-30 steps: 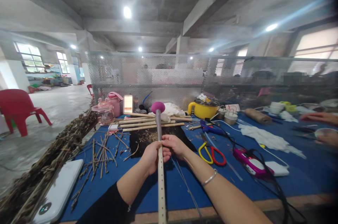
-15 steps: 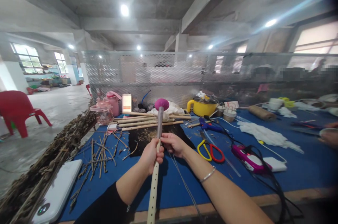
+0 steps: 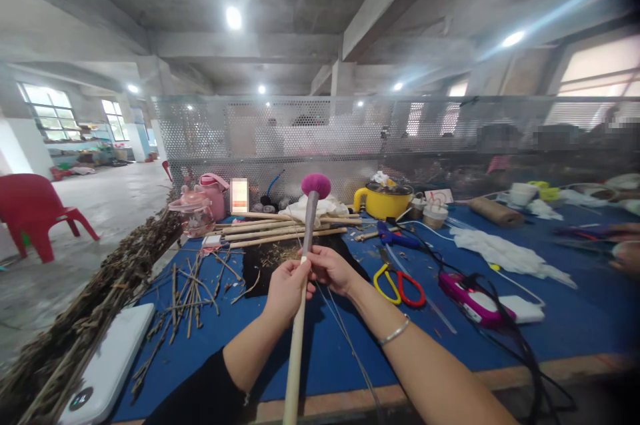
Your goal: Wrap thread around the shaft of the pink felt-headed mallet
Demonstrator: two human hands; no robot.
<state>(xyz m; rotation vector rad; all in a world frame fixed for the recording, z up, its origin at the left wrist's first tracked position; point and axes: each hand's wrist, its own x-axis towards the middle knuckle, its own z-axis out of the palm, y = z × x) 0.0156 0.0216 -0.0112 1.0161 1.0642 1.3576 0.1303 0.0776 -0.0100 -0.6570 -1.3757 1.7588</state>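
Note:
A long pale wooden stick (image 3: 296, 351) stands nearly upright over the blue table (image 3: 575, 318), its grey upper part ending in a magenta fuzzy ball (image 3: 316, 185). My left hand (image 3: 285, 288) is wrapped round the stick at mid-height. My right hand (image 3: 330, 268) pinches it just above, fingers closed on the grey section. A thin wire (image 3: 350, 345) trails down from under my right hand towards the table's front edge.
Bamboo rods (image 3: 285, 228) and loose twigs (image 3: 193, 295) lie behind and left. Yellow-and-red scissors (image 3: 400, 285), a blue glue gun (image 3: 397, 239), a pink device (image 3: 467, 295) with cables and a yellow pot (image 3: 383, 201) sit right. A white scale (image 3: 105, 365) lies front left.
The stick has tilted so the magenta ball moved right and up. It has also turned; the row of small holes no longer shows. Both hands kept their grip.

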